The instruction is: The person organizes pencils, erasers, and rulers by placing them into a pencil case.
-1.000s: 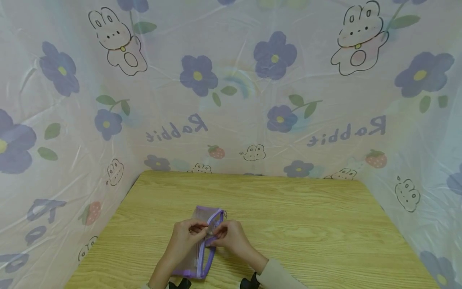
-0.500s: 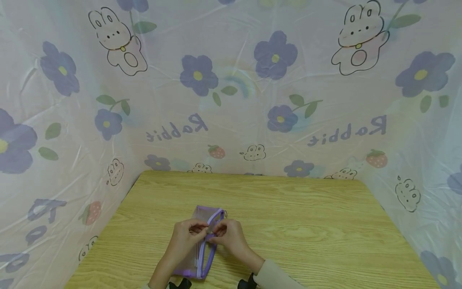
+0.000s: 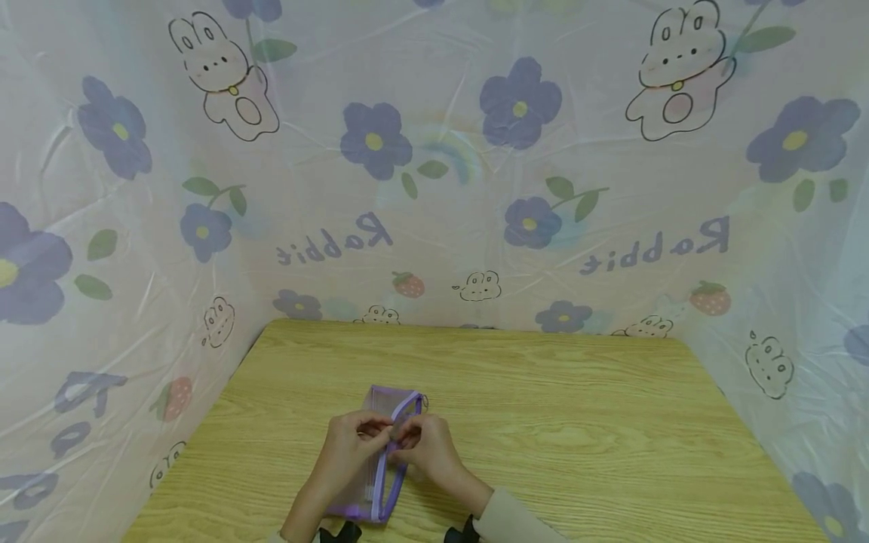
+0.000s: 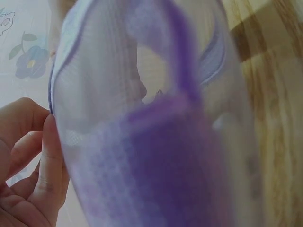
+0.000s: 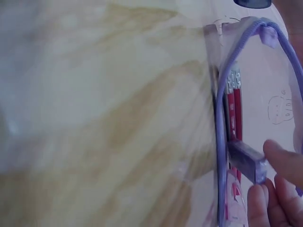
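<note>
A translucent pencil case point(image 3: 352, 490) with purple zipper edging stands on the table, its zip parted along the right side. The left hand point(image 3: 348, 450) pinches the edge of the opening between thumb and fingers; in the left wrist view that hand point(image 4: 35, 175) grips the case's rim. At the opening, the right hand point(image 3: 432, 451) has its fingertips partly hidden behind the edge. In the right wrist view, thumb and fingers of the right hand point(image 5: 279, 189) pinch the end of a small purplish rectangular block point(image 5: 246, 162). Red pencils point(image 5: 236, 111) with metal-capped ends lie inside the case.
The wood-grain table point(image 3: 577, 422) extends around the case. A printed curtain point(image 3: 441, 188) with flowers and rabbits encloses its back and sides. Something pink point(image 5: 234, 201) sits low inside the case. Black wrist mounts point(image 3: 464, 530) show near the bottom edge.
The right hand has shifted slightly left, closer in to the case's opening. The left hand keeps its hold on the rim, and the case stays in place.
</note>
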A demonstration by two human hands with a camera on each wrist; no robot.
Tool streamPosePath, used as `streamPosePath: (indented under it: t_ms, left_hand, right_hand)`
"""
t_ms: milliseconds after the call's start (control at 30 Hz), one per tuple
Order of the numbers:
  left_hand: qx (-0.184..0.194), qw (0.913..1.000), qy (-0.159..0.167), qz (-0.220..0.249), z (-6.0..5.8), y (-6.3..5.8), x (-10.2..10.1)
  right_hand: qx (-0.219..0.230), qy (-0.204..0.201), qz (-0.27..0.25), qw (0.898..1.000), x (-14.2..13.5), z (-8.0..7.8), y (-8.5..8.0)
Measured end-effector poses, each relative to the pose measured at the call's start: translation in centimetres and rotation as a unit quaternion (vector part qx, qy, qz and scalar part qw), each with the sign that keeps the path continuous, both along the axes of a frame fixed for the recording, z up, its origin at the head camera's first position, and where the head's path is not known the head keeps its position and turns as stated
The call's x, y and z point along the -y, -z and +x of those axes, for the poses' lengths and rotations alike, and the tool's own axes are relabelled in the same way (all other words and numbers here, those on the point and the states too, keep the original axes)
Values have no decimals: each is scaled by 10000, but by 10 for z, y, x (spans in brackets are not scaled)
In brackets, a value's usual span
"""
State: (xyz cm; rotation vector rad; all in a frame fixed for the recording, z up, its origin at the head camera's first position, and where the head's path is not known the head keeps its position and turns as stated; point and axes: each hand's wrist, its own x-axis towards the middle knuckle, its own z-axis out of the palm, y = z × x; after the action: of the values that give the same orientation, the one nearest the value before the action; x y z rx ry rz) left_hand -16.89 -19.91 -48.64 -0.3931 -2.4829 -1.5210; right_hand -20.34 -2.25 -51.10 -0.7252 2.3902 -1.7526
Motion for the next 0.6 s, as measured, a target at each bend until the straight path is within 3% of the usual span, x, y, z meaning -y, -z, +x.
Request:
streamPosePath:
  t_ms: [600]
  left_hand:
    - [114,9999,-40,41,2,-3,-3]
  right_hand:
    - [175,-8,-154,9997,-23,-7,-13]
